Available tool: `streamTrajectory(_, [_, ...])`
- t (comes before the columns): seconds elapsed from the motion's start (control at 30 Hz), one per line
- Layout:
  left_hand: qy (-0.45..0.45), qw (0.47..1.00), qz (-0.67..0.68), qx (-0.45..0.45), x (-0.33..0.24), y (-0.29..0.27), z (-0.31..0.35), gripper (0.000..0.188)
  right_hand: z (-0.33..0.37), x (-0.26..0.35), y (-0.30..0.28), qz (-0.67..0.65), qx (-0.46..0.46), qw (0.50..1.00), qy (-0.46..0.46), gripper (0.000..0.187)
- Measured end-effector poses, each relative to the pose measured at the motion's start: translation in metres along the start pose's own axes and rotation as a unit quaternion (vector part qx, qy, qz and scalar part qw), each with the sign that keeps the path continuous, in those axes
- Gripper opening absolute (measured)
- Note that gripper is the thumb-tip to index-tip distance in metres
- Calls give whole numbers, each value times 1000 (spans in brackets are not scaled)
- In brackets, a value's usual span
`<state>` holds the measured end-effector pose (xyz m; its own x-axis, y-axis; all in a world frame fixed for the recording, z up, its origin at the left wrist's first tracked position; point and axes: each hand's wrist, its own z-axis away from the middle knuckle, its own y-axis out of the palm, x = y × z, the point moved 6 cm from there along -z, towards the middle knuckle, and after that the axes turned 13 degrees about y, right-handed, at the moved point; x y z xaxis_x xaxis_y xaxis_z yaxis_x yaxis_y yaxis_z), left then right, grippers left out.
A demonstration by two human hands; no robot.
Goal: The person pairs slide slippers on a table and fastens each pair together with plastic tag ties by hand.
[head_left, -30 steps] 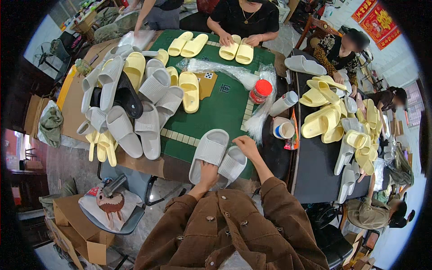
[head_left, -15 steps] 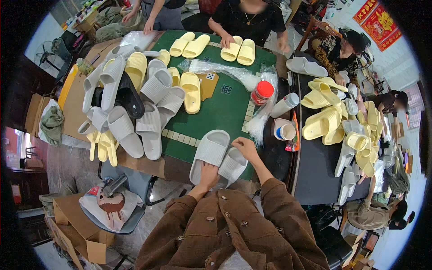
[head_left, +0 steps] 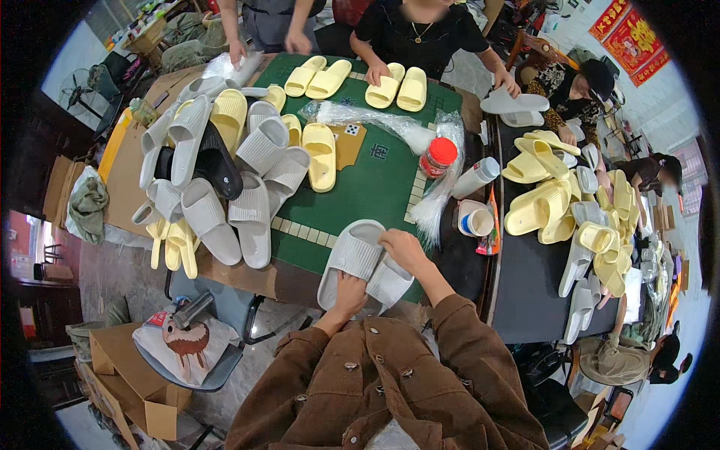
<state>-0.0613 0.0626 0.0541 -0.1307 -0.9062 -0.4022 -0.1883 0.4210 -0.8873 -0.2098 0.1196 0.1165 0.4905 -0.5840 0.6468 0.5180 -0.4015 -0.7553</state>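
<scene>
A pair of light grey slide slippers lies side by side at the near edge of the green table mat. My left hand [head_left: 350, 294] has its fingers tucked under the strap of the left grey slipper [head_left: 356, 245], gripping it. My right hand [head_left: 403, 250] is closed at the toe-side edge of that same slipper, where the two meet. The right grey slipper [head_left: 390, 283] sits partly beneath my right hand. My right fingertips are partly hidden.
Left is a heap of grey, yellow and black slippers [head_left: 212, 221]. A red-lidded jar [head_left: 439, 157], white bottle [head_left: 475, 177] and cup [head_left: 475, 218] stand to the right. More slippers cover the dark side table [head_left: 517, 300]. Co-workers sit and stand beyond.
My right hand has shifted left from the right slipper to the left slipper's edge. Across the table, a co-worker has lifted a grey slipper at the right.
</scene>
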Motion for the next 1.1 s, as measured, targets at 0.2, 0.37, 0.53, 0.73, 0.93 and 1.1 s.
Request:
streamTrajectory(0.2, [-50,995,8,86,6,5,2,30,-6,-25,0,-170,1,981,91,14])
streamTrajectory(0.37, [-65,997,14,-50,13,-7,7,31,-2,-62,4,-255,-103,934,227,12])
streamTrajectory(0.53, [-91,980,142,-103,22,-3,16,27,8,-77,35,-336,-70,898,276,12])
streamTrajectory(0.73, [-142,957,207,-145,25,-31,-4,23,16,-50,25,-303,-73,931,190,8])
streamTrajectory(0.93, [-60,947,263,-174,16,-33,-56,24,23,-14,20,-185,-53,979,61,11])
streamTrajectory(1.1, [-54,941,290,-166,15,-40,-67,13,29,-14,3,-256,-84,957,107,9])
